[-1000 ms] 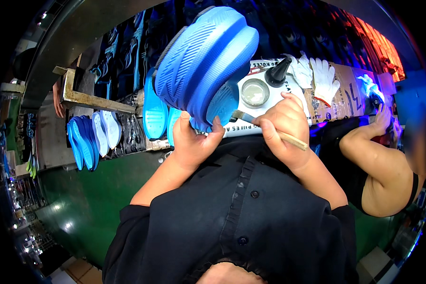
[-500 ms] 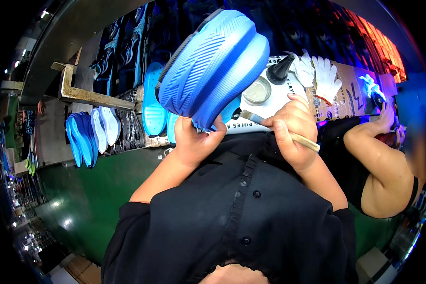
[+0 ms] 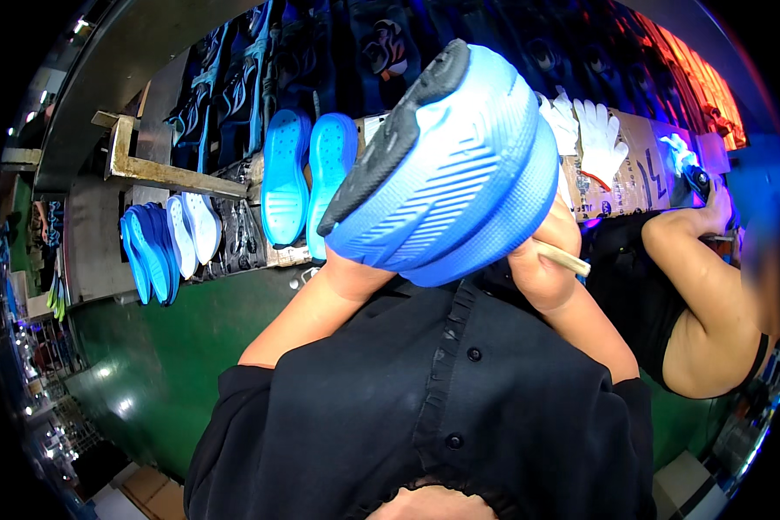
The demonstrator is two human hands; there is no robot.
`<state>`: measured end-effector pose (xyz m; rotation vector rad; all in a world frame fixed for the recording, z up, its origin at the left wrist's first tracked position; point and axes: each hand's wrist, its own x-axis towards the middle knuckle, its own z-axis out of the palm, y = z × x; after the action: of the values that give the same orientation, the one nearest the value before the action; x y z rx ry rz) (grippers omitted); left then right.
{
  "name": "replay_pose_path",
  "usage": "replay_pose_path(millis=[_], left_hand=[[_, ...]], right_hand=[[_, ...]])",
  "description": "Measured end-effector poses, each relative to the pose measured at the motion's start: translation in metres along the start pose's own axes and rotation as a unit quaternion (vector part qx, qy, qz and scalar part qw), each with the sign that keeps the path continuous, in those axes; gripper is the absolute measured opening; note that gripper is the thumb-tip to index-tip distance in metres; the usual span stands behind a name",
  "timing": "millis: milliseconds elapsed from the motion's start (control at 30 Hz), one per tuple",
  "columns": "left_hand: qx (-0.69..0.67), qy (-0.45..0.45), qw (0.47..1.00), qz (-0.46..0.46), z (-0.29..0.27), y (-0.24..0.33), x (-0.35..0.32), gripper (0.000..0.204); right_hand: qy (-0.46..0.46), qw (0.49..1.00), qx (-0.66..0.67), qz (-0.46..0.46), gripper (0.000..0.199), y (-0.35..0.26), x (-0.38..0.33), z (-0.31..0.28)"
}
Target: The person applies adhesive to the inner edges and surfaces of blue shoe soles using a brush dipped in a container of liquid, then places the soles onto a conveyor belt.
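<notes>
A thick blue shoe sole (image 3: 459,173) with a ribbed side wall and a black tread (image 3: 399,130) is held up before my chest. My left hand (image 3: 355,276) grips its lower left part, the fingers mostly hidden behind the foam. At the sole's lower right, my right hand (image 3: 548,270) is closed around a brush, of which only the pale wooden handle (image 3: 565,258) shows. The sole covers the bristles, so I cannot tell whether they touch it. Two flat light-blue soles (image 3: 286,186) lie on the bench, left of the held one.
White gloves (image 3: 600,143) rest on cardboard (image 3: 628,178) at the right. More blue soles (image 3: 150,251) and white ones (image 3: 193,230) lie at left, below a wooden bar (image 3: 178,178). Dark shoe parts fill the far rack. A co-worker's bent arm (image 3: 693,286) is close on my right.
The sole has come lower and to the right, tilting to show its black tread. It now hides the jar, the black bottle and the brush's bristles.
</notes>
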<state>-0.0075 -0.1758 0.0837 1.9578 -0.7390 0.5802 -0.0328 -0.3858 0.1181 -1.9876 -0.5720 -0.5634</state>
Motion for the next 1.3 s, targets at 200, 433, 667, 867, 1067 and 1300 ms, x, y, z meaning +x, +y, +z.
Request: replay_pose_path(millis=[200, 433, 667, 867, 1067, 1300], left_hand=[[0.037, -0.018, 0.999, 0.013, -0.001, 0.003, 0.004, 0.04], [-0.053, 0.083, 0.995, -0.015, 0.012, -0.014, -0.014, 0.05], [-0.047, 0.079, 0.995, -0.039, 0.012, -0.015, -0.007, 0.048], [-0.224, 0.061, 0.948, -0.217, -0.015, 0.03, 0.036, 0.043], [-0.45, -0.199, 0.78, -0.387, -0.033, 0.071, 0.096, 0.075], [-0.546, -0.484, 0.653, -0.202, 0.121, 0.131, 0.264, 0.056]], right_hand=[[0.024, 0.999, 0.004, 0.043, 0.017, -0.001, -0.005, 0.0], [-0.045, 0.998, -0.045, -0.004, 0.02, 0.002, 0.0, -0.003], [0.059, 0.997, -0.021, 0.033, 0.02, 0.004, -0.008, -0.024], [0.173, 0.977, 0.012, 0.122, 0.026, 0.019, -0.026, -0.041], [0.198, 0.963, 0.041, 0.176, 0.028, 0.032, -0.047, -0.066], [0.262, 0.917, 0.065, 0.293, 0.028, 0.038, -0.092, -0.104]])
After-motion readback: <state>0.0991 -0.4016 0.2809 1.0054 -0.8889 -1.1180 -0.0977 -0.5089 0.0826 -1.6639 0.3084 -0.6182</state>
